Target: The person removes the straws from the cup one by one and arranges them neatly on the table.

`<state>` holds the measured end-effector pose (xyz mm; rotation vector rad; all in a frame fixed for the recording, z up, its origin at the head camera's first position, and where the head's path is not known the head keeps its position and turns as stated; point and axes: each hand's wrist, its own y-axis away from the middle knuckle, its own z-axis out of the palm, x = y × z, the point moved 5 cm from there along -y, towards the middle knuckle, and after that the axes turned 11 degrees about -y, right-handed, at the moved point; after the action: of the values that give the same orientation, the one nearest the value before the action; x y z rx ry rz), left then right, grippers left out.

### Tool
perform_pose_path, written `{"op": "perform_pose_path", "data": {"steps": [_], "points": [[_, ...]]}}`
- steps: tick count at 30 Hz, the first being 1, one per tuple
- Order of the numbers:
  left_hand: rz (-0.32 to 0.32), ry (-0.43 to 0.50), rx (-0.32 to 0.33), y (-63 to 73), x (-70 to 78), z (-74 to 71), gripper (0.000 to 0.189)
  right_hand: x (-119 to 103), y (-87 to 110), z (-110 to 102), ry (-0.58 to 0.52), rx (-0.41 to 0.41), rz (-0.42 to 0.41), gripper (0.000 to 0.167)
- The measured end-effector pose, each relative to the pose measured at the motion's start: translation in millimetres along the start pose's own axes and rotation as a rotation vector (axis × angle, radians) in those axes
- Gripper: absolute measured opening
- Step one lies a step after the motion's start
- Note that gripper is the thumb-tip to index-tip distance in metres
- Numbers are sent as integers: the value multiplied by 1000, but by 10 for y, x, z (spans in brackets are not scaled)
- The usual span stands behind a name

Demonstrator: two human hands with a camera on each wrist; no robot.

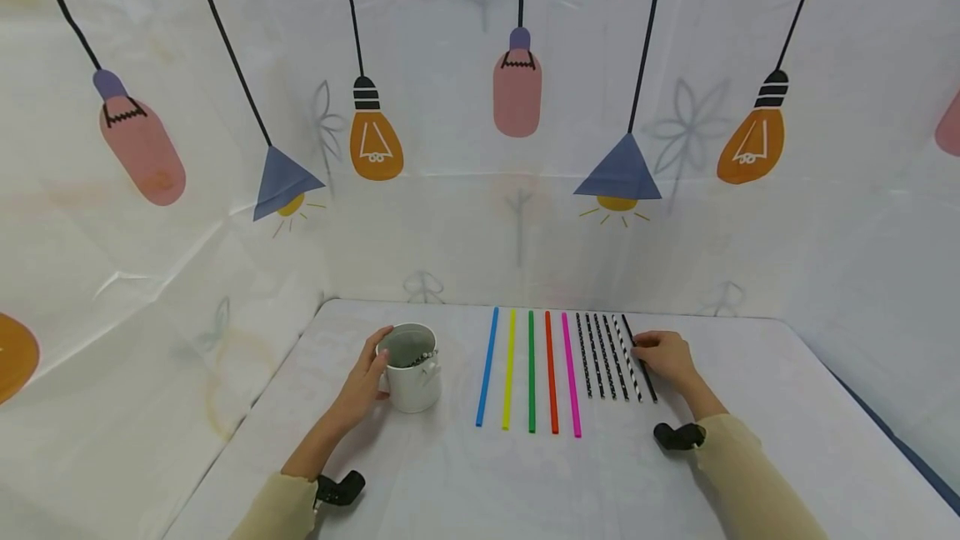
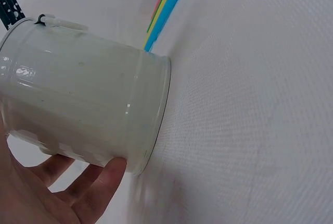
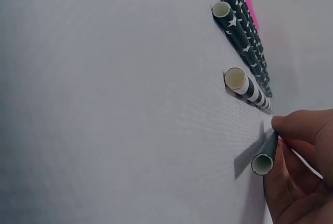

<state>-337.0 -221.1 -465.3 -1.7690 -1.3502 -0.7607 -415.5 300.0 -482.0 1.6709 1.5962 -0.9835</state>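
Observation:
In the head view my left hand grips the side of a small white bucket standing upright on the table. Black straws with white dots show at its rim in the left wrist view. On the right, my right hand pinches a dark straw between thumb and fingers, at the right end of a row. Beside it lie a black-and-white striped straw and several black patterned straws. Whether the pinched straw still touches the table, I cannot tell.
Left of the patterned straws lie pink, red, green, yellow and blue straws, side by side and apart. A white-covered table bears everything. Behind it hangs a sheet printed with lamps.

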Motion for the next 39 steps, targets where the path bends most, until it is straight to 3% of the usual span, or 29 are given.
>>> {"op": "perform_pose_path", "data": {"steps": [39], "points": [[-1,0,7,12,32,-7,45,56,-37,9,17,42,23,31]]}}
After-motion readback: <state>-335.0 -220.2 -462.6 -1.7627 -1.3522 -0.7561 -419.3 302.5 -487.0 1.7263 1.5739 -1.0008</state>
